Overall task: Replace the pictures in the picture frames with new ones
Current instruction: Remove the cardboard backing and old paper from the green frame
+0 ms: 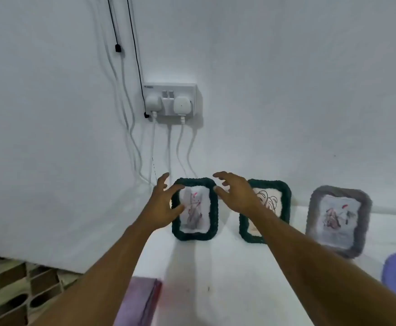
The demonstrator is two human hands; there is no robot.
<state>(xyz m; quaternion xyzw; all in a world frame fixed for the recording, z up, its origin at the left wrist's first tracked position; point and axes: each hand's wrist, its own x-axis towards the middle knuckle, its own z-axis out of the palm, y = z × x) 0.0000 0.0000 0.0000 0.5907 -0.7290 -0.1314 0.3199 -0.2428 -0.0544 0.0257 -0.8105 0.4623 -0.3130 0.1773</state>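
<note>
Left frame [195, 214], middle frame [276, 203], right frame [338, 217] abreast on table [227, 267]; socket [171, 100] above.

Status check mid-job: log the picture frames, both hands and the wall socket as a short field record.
frames: three, leaning on the white wall
left: dark green knitted frame with red-and-grey picture
middle: dark green knitted frame with leaf drawing, partly covered
right: grey fuzzy frame, picture inside
left hand: open, fingers spread at the left frame's left edge; contact unclear
right hand: open, near its upper right corner, holding nothing
socket: white double wall socket, two white plugs in
</note>
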